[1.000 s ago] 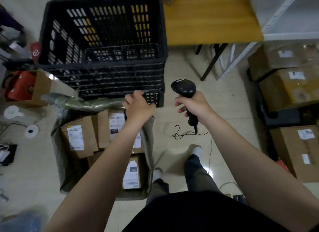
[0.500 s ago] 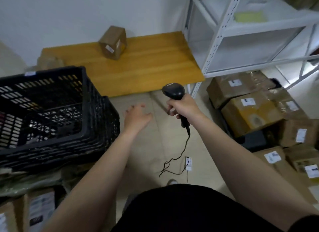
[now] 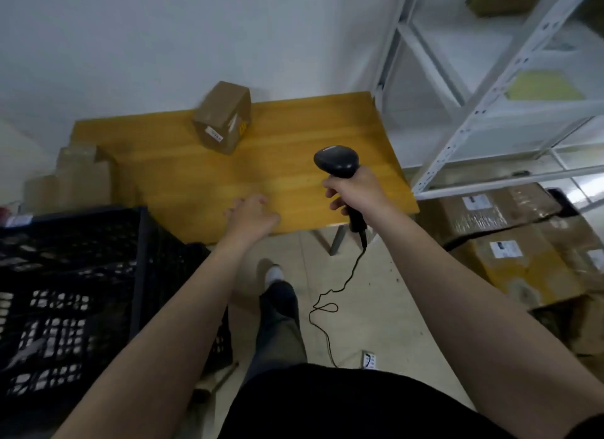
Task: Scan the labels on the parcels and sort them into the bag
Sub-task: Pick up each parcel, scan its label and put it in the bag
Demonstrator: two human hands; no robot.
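A small brown cardboard parcel (image 3: 224, 121) with a white label stands tilted at the back of the wooden table (image 3: 183, 174). My left hand (image 3: 251, 218) reaches out over the table's front edge, fingers apart and holding nothing, well short of the parcel. My right hand (image 3: 354, 193) grips a black barcode scanner (image 3: 336, 160), its head raised above the table's right part and its cable (image 3: 330, 295) trailing to the floor. The bag is out of view.
A black plastic crate (image 3: 85, 275) stands at the left. More brown boxes (image 3: 81, 177) sit behind it by the table. Labelled cartons (image 3: 510, 242) are stacked on the floor at right under a white metal shelf rack (image 3: 483, 112). My leg and foot (image 3: 277, 295) stand on the tiled floor.
My view has swung up and right from the bag of parcels to the table. My left hand let go of the bag's edge and now reaches toward the table; the scanner stays in my right hand.
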